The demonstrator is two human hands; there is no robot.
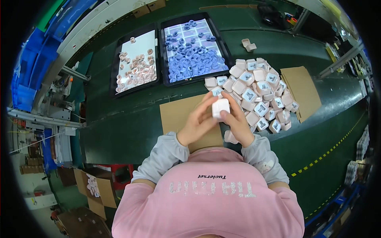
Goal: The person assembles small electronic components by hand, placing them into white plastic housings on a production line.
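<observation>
Between both hands, above the bench, is a small pale square box [221,108] with rounded corners and its lid down. My left hand [197,122] has its fingers curled against the box's left and far sides. On the other side my right hand [238,122] grips it, with the thumb pressed on the near right corner. Just beyond and to the right lies a heap of similar pale pink boxes [260,75], several of them open with light blue inserts showing. One more pale box [230,137] rests by my right wrist. A brown cardboard sheet [174,113] lies under my hands.
At the back left, a black tray [115,75] carries small pale pink ring-shaped pieces. Beside it a second black tray [226,53] holds many blue ones. An open pale box [249,45] sits far right, and folded cardboard [303,89] borders the heap on the green bench.
</observation>
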